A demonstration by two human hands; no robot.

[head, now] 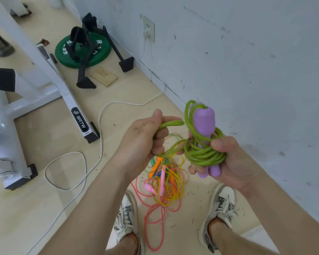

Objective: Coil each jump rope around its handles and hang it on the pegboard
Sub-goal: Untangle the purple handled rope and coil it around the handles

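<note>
Fingers [195, 170] of right hand [228, 162] clamp purple handles [203, 124] — green rope [203, 153] coiled round

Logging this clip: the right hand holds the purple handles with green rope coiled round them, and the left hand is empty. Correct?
No. The head view shows the left hand gripping a loose loop of the green rope; the right hand does hold the purple handles with rope coiled round them.
</note>
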